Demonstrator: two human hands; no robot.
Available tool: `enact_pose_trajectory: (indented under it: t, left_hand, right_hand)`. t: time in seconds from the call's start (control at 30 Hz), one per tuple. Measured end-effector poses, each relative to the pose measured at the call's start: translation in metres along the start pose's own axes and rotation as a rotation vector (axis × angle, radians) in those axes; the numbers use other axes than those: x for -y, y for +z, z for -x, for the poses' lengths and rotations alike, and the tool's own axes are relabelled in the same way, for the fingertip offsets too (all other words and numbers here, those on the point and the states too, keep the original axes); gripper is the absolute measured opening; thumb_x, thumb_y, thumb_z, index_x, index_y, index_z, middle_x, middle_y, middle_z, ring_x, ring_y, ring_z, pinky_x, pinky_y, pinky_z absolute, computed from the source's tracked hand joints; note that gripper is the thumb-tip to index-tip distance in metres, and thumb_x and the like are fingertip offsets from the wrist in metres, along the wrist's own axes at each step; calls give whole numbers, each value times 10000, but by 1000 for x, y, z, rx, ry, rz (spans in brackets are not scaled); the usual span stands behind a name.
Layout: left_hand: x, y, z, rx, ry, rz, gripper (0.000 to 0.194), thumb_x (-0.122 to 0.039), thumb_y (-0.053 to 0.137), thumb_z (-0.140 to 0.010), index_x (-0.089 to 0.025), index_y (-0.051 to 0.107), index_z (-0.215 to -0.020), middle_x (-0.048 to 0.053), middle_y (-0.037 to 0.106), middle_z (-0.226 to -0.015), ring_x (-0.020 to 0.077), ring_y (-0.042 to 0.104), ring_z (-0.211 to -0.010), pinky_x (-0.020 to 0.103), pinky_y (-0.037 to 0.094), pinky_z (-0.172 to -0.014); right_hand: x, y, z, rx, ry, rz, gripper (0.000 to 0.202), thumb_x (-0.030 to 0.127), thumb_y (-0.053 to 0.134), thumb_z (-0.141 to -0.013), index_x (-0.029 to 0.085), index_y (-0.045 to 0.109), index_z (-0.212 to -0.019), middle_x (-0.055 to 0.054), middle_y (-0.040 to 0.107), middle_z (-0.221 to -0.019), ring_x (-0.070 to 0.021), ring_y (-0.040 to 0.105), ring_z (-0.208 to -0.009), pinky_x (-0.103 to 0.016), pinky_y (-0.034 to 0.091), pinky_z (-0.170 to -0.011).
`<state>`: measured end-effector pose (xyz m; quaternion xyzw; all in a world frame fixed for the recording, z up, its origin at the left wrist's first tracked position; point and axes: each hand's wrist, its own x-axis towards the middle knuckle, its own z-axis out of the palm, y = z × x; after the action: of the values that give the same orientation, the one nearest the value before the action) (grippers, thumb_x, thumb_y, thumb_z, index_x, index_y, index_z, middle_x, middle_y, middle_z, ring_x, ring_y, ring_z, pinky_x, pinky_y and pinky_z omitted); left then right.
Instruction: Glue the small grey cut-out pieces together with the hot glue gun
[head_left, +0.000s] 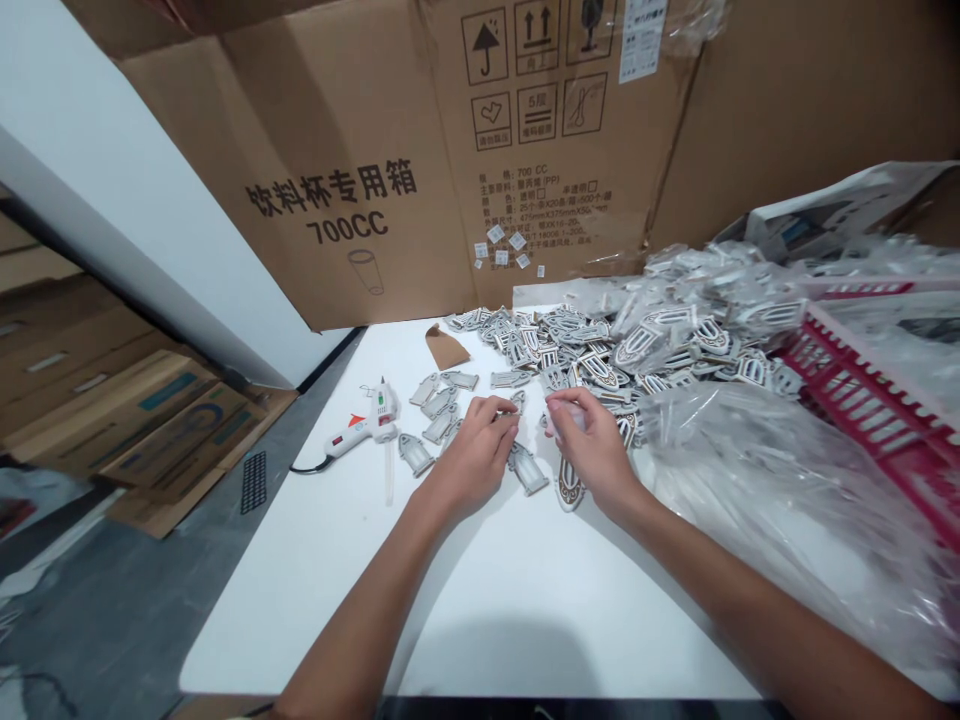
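Note:
My left hand [480,445] is closed, its fingertips pinching the edge of a small grey window-shaped piece [519,400]. Just to the right, my right hand [592,440] has its thumb and fingers closed round something small and whitish that they mostly hide. Below the hands lie a grey arched piece [529,470] and a piece with a dark scroll pattern [570,487], the latter partly under my right hand. Several plain grey pieces [415,454] lie left of my left hand. Farther left, a white glue gun [367,425] rests on the table with a clear stick by it.
A heap of window-shaped pieces [600,350] covers the table's back right. Clear plastic bags [742,480] and a pink plastic basket [877,400] crowd the right side. A big cardboard box [360,130] stands behind the white table [300,600]. A brown scrap [448,348] lies near it.

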<state>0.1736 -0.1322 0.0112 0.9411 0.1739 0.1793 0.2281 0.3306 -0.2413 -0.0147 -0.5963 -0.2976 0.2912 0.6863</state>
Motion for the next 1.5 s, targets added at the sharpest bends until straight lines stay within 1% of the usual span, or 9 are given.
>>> enact_pose_trajectory:
  t: [0.17,0.3,0.53,0.77,0.87,1.0,1.23,1.4,1.5]
  left_hand:
    - [-2,-5,-4,-118,-62,102,263,-314,554,-1060,-230,791,-1136,99,717,-1249,277,624,-1221,484,496,-1116]
    - [-8,-26,-6,-166,-190,359,192,-362,703,-976,-233,826,-1047,90,768,-1204,261,697,-1152,448,563,-1061]
    - [-10,-57,1,385,-112,716,226,-341,873,-826,-245,849,-1029,92,768,-1182,231,728,-1090,352,614,-936]
    - [-12,-52,2,705,-150,773,307,-396,979,-686,-196,832,-867,47,753,-911,158,700,-814,263,578,-760]
    - [-13,-45,3,759,-182,768,368,-388,1008,-620,-169,771,-796,31,744,-884,151,693,-781,249,556,-715]
    - [-16,-35,3,719,-211,609,309,-309,958,-655,-173,697,-751,2,724,-808,146,666,-740,242,492,-651]
    - [-15,-24,1,420,-154,413,204,-297,881,-730,-196,731,-824,-5,690,-839,153,600,-794,272,439,-705]
    - [-17,-17,-4,199,-260,760,300,-471,783,-895,-189,753,-992,32,698,-887,149,594,-796,279,432,-723]
    - [-18,-12,-8,96,-359,994,402,-535,806,-880,-177,713,-1035,20,679,-842,128,591,-745,261,431,-702]
  right_hand:
    - [0,0,0,-5,12,-2,360,558,713,-906,229,657,-1042,16,654,-674,-129,474,-506,-233,320,-444]
    - [0,0,-1,-8,10,-7,342,544,706,-914,232,655,-1044,18,652,-679,-131,482,-515,-233,319,-455]
    - [1,0,-1,-4,-5,5,341,541,694,-921,223,655,-1040,22,640,-685,-123,467,-507,-237,322,-456]
    - [5,1,1,-3,9,0,357,550,694,-915,217,649,-1036,13,645,-686,-131,505,-545,-224,348,-464]
    - [6,1,1,-5,11,12,357,548,692,-917,215,649,-1039,12,646,-677,-129,492,-534,-225,339,-459]
    - [5,2,1,3,10,21,346,544,689,-922,221,646,-1040,22,636,-677,-122,466,-513,-230,329,-456]
    - [-2,-1,0,10,9,18,357,555,695,-923,229,650,-1060,12,658,-700,-127,480,-523,-236,334,-473]
    - [-2,-2,0,30,4,19,332,534,696,-927,232,656,-1060,13,632,-714,-134,489,-543,-241,343,-477]
    - [-1,0,3,113,22,28,305,508,691,-938,241,656,-1081,44,558,-657,-123,430,-504,-234,300,-455]
